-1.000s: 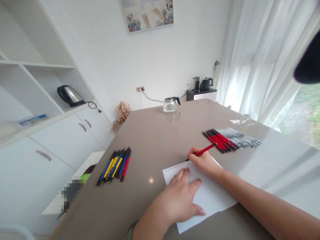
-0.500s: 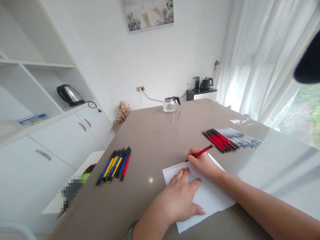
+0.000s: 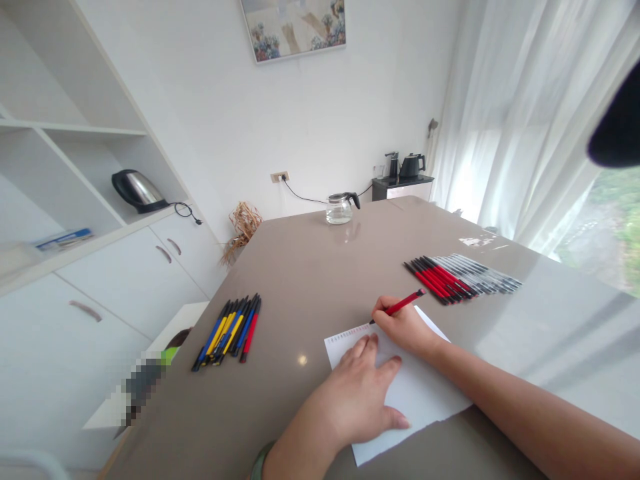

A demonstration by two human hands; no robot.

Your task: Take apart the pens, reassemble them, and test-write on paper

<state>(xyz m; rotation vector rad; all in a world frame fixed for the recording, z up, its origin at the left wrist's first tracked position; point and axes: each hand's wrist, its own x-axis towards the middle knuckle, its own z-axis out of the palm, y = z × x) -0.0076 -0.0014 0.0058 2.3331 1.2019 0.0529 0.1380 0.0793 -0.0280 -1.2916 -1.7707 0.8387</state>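
My right hand (image 3: 401,325) is closed around a red pen (image 3: 406,302), its black tip at the top edge of a white sheet of paper (image 3: 425,390). A row of small dark and red marks runs along that edge, ending near the tip. My left hand (image 3: 364,392) lies flat on the sheet with fingers spread. Beyond my right hand lies a row of red pens (image 3: 440,279) beside several clear pens (image 3: 480,275). Off to the left is a group of blue and yellow pens (image 3: 225,332), with one red pen (image 3: 251,330) at its right side.
A glass pot (image 3: 339,209) with clear liquid stands at the far end of the brown table (image 3: 300,267). White scraps (image 3: 477,241) lie near the right edge. An electric kettle (image 3: 139,191) sits on the left shelf. A black kettle (image 3: 413,165) stands on a low cabinet behind.
Both hands hold nearly the same place, and the red pen stays at the paper's top edge. The whole view has shifted very slightly.
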